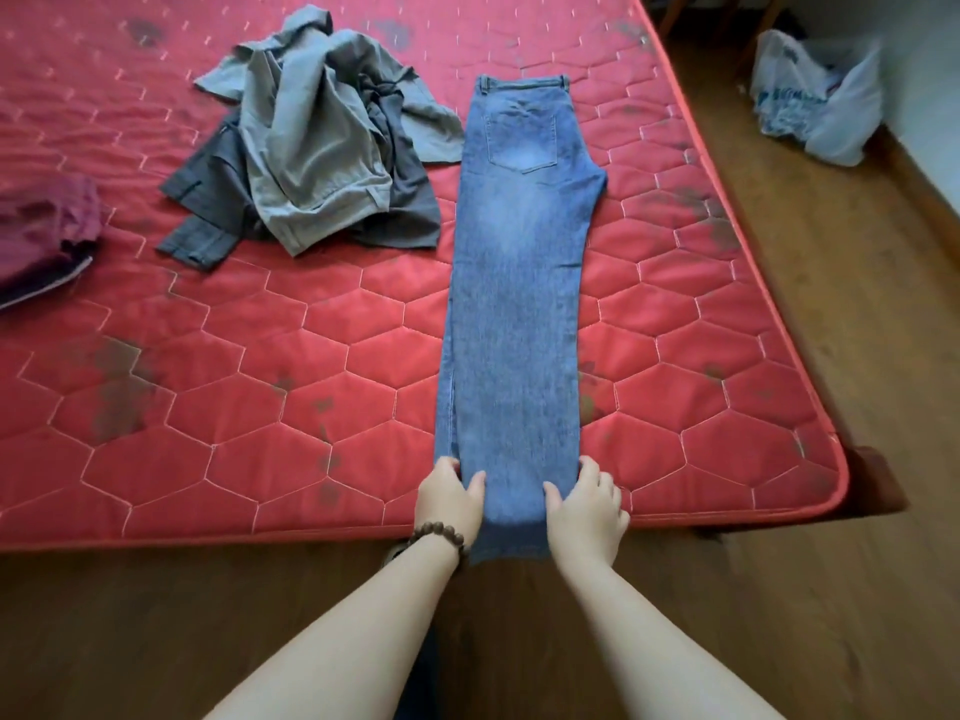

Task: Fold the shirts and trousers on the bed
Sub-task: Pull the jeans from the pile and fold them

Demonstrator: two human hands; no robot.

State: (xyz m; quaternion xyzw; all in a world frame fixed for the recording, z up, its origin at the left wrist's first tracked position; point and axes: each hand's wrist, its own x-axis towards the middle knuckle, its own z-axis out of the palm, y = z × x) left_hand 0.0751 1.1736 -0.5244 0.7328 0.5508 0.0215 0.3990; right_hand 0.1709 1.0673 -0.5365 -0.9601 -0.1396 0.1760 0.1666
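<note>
From the camera on my head I look down at the jeans (519, 283), which lie lengthwise on the red quilted mattress (260, 407), folded in half so that one leg rests on the other. The waistband is at the far end, a back pocket faces up, and the hems hang over the near edge of the bed toward me.

My left hand (449, 498) grips the left side of the legs close to the hems, thumb curled on top of the denim and the other fingers tucked around the edge. My right hand (587, 506) grips the right side in the same way, thumb on top, fingers wrapped round the edge. Both hands sit just at the mattress border, with the cloth stretched flat between them. A beaded bracelet (439, 537) circles my left wrist.

To the left of the jeans, further up the bed, a crumpled light grey shirt (311, 132) lies heaped on top of a darker grey garment (218, 200); their edge comes just beside the jeans' upper part, and I cannot tell whether they touch. At the far left edge of the view a maroon bundle of cloth (47, 226) sits on the mattress, well apart from the rest.

On the wooden floor (831, 304) to the right of the bed stands a white plastic bag (821, 96) against the wall.
</note>
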